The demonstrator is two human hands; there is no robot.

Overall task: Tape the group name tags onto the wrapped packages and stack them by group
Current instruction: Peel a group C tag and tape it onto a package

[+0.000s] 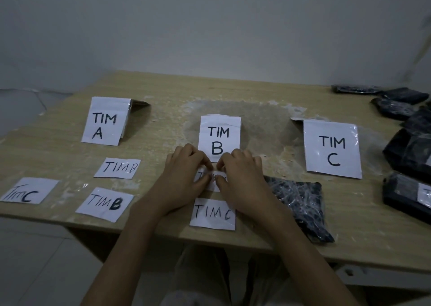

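My left hand (184, 177) and my right hand (242, 177) meet at the table's middle, and both pinch a small white name tag (211, 178) whose writing they mostly cover. Just below lies a tag reading TIM C (212, 214). A dark plastic-wrapped package (300, 207) lies right of my right hand, partly under the wrist. Large sheets stand for the groups: TIM A (105, 121), TIM B (220, 134), TIM C (332, 148). Loose tags lie at the left: TIM B (117, 168), another TIM B (105, 204), TIM C (26, 191).
Several dark wrapped packages (405, 110) are piled along the right edge of the wooden table (163, 100); one package (403, 192) bears a white tag. A dark object (137, 105) lies under the TIM A sheet. A wall stands behind the table.
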